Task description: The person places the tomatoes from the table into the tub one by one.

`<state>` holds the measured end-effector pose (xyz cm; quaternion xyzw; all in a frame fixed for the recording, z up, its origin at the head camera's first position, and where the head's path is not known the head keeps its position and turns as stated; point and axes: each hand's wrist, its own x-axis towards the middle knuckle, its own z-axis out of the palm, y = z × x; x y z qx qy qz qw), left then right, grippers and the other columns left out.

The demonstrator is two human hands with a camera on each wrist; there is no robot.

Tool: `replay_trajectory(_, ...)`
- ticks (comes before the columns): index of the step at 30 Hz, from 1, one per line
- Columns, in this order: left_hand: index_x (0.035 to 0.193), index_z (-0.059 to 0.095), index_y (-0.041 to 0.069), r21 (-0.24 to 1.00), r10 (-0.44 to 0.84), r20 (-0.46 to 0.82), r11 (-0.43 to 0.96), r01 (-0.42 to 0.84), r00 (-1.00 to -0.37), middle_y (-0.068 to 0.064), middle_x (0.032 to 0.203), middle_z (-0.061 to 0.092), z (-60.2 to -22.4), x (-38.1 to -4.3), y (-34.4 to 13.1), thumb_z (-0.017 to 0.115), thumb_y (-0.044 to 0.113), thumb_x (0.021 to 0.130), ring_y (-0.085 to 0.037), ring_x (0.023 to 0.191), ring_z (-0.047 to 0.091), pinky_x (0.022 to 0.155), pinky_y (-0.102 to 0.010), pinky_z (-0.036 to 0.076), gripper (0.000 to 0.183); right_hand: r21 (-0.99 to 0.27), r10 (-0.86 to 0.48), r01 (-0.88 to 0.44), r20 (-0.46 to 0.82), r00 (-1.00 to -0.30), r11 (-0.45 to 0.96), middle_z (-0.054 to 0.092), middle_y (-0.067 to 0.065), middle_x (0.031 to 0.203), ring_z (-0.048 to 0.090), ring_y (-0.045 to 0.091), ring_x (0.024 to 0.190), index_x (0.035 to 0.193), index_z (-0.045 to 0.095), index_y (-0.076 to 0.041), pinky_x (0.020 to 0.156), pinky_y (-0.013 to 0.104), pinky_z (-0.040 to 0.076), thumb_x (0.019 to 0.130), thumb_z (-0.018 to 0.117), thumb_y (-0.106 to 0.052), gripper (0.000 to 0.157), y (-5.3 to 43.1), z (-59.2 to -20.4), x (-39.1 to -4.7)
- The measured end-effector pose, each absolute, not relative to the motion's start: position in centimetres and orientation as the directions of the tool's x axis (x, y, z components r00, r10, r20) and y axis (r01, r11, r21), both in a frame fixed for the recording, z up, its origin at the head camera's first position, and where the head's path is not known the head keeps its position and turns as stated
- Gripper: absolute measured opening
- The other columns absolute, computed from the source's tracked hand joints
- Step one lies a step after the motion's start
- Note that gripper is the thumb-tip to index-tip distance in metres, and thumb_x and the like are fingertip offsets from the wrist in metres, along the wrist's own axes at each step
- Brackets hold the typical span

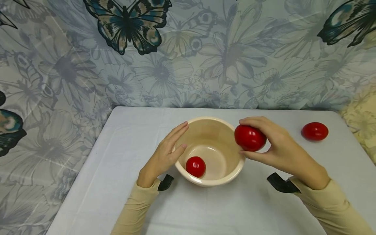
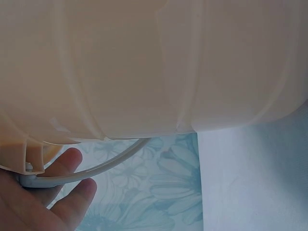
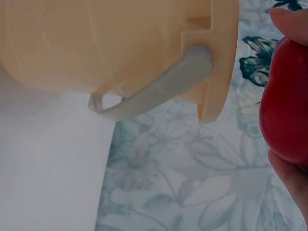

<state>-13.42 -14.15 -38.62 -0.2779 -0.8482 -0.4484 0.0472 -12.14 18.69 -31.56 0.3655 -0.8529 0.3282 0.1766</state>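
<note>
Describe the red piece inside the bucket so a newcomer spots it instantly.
On the white table stands a cream bucket. The tomato-like red piece lies at its near left, glossy and round. Unlike the held red piece and the far-right red piece, it is inside.

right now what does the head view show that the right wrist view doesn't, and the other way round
Only the head view: the left hand, a red fruit inside the bucket, and another red fruit farther right on the white table.
Only the right wrist view: the bucket's pale handle.
Both: the bucket, the table, the right hand, its held red fruit and the patterned backdrop.
</note>
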Motion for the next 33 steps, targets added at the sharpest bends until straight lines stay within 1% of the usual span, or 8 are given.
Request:
replay_trajectory(10,0.152,0.040,0.010,0.738,0.426,0.335,0.436,0.515,-0.840,0.000,0.161,0.035,-38.6,-13.4,-14.2,0.055,0.011,0.098,-0.018,0.149,0.032,0.124,-0.043,0.026,0.056,-0.452,-0.556,-0.756,0.513,-0.655,0.474,0.062,0.005,0.126,0.055,0.007,0.117,0.131,0.058,-0.007,0.096,0.004,0.045,0.060,0.093,-0.006,0.080,17.2,-31.3,-12.5)
replay_trajectory(16,0.152,0.040,0.010,0.732,0.429,0.338,0.439,0.521,-0.838,0.001,0.161,0.034,-38.7,-13.4,-14.2,0.054,0.013,0.099,-0.017,0.149,0.032,0.124,-0.042,0.027,0.055,-0.461,-0.579,-0.749,0.476,-0.662,0.476,0.061,0.004,0.126,0.057,0.011,0.115,0.131,0.057,-0.009,0.096,0.005,0.045,0.062,0.093,-0.010,0.078,16.5,-31.6,-12.8)
replay_trajectory(22,0.152,0.040,0.010,0.730,0.432,0.339,0.439,0.523,-0.836,0.000,0.161,0.035,-38.7,-13.5,-14.2,0.053,0.015,0.100,-0.017,0.150,0.032,0.124,-0.042,0.027,0.054,-0.487,-0.589,-0.730,0.438,-0.679,0.480,0.061,0.003,0.127,0.058,0.011,0.113,0.131,0.056,-0.010,0.094,0.007,0.048,0.065,0.093,-0.014,0.076,16.0,-32.0,-12.9)
replay_trajectory(25,0.152,0.040,0.010,0.731,0.432,0.338,0.439,0.522,-0.836,0.000,0.161,0.035,-38.7,-13.5,-14.2,0.053,0.015,0.100,-0.017,0.150,0.031,0.124,-0.042,0.027,0.054,-0.497,-0.592,-0.717,0.415,-0.691,0.489,0.061,0.002,0.127,0.059,0.012,0.112,0.131,0.056,-0.011,0.092,0.011,0.051,0.066,0.093,-0.015,0.075,15.7,-32.2,-12.9)
replay_trajectory(28,0.152,0.040,0.010,0.735,0.431,0.334,0.438,0.518,-0.838,0.001,0.161,0.034,-38.6,-13.4,-14.2,0.053,0.015,0.100,-0.016,0.150,0.031,0.124,-0.042,0.027,0.054,-0.505,-0.595,-0.707,0.396,-0.700,0.496,0.061,0.002,0.128,0.060,0.012,0.112,0.133,0.055,-0.011,0.090,0.018,0.056,0.067,0.092,-0.016,0.076,15.6,-32.5,-12.9)
replay_trajectory(33,0.152,0.040,0.011,0.737,0.430,0.329,0.439,0.513,-0.841,0.002,0.161,0.034,-38.7,-13.5,-14.2,0.053,0.016,0.100,-0.016,0.150,0.030,0.124,-0.042,0.026,0.054,-0.527,-0.609,-0.700,0.374,-0.700,0.482,0.062,0.001,0.122,0.061,0.011,0.105,0.133,0.054,-0.010,0.080,0.025,0.060,0.068,0.092,-0.016,0.075,15.2,-32.8,-13.0)
